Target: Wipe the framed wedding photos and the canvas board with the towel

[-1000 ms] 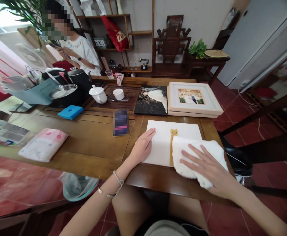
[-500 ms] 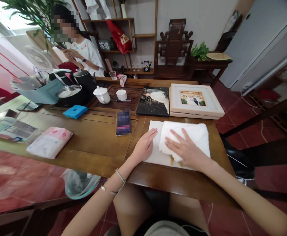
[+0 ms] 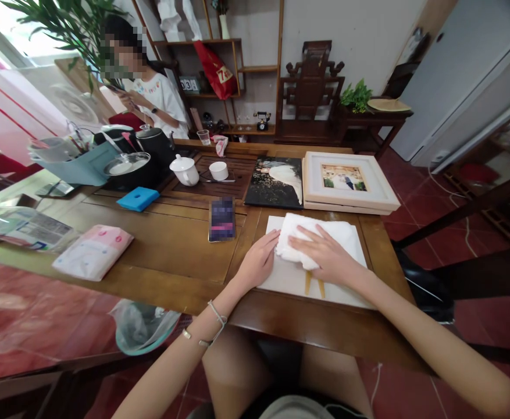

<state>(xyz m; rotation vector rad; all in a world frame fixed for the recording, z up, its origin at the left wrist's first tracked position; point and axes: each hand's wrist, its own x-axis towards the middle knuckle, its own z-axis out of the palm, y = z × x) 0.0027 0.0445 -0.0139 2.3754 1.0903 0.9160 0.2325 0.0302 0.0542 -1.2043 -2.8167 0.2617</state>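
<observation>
A white flat panel (image 3: 289, 278) with a gold strip lies at the near edge of the wooden table (image 3: 163, 244). My left hand (image 3: 258, 262) rests flat on the panel's left edge, fingers stretched out. My right hand (image 3: 330, 257) presses a white towel (image 3: 313, 234) onto the panel's upper part, fingers spread on the cloth. The towel hides most of the gold strip; only its lower end shows below my right hand.
Behind the panel lie a dark photo print (image 3: 276, 181) and a white framed photo (image 3: 348, 181). A phone (image 3: 222, 219) lies left of the panel. A tea tray with teapot (image 3: 185, 170) and cup (image 3: 218, 170), kettles, blue sponge (image 3: 138, 198), pink packet (image 3: 93, 251). A person (image 3: 150, 96) sits at the far side.
My right hand slid the towel from the panel's lower right corner up and to the left across the panel. My left hand stayed on the left edge.
</observation>
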